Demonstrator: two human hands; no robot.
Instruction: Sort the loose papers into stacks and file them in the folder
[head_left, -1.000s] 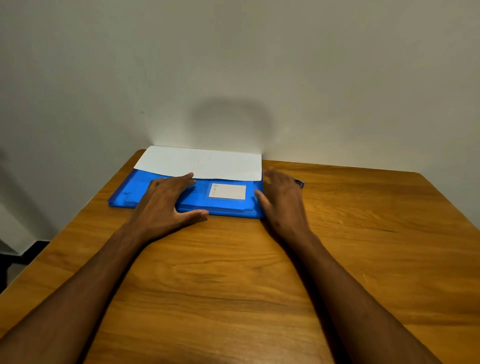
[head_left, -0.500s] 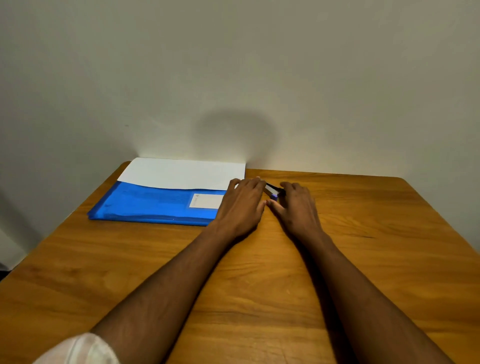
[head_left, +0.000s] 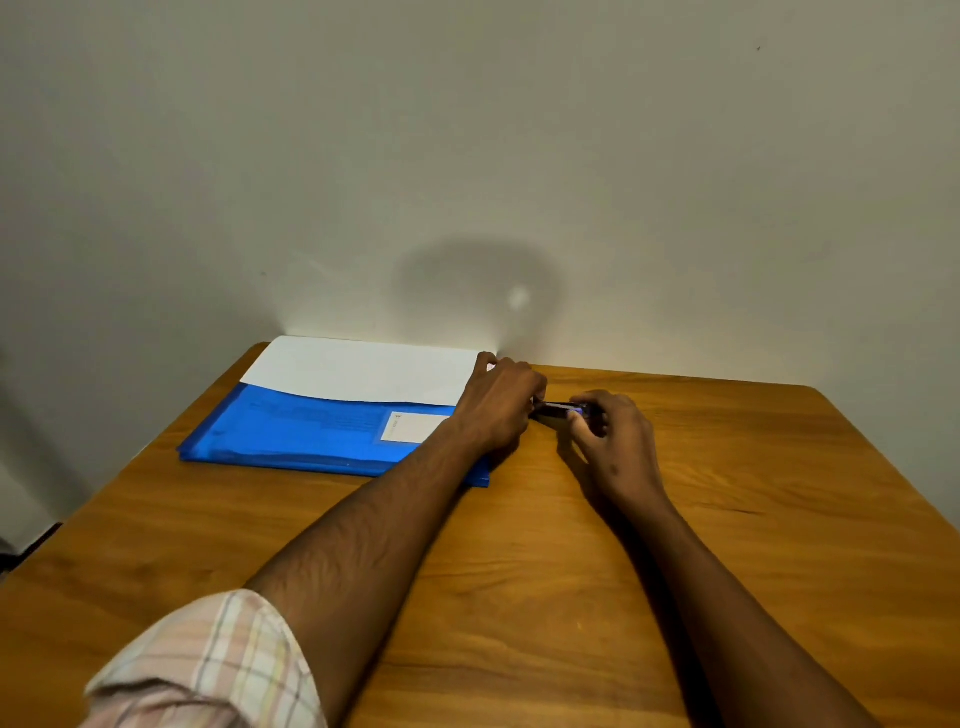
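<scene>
A blue folder (head_left: 306, 431) lies flat at the back left of the wooden table, with a white label (head_left: 410, 427) on its cover. White papers (head_left: 363, 369) stick out of its far edge toward the wall. My left hand (head_left: 498, 405) rests curled on the folder's right end, covering that corner. My right hand (head_left: 610, 441) is just to the right of it, fingers pinched on a small dark strap or clasp (head_left: 558, 410) that runs between the two hands. Both hands touch this dark piece; what it fastens to is hidden under my left hand.
The wooden table (head_left: 519, 571) butts against a plain wall at the back. Its left edge drops off near the folder, and the right edge is at the far right. A checked sleeve (head_left: 208, 665) shows at the bottom left.
My left hand moved from the folder's middle to its right end. My right hand shifted right and pinched the dark strap. The view turned, so the folder sits further left.
</scene>
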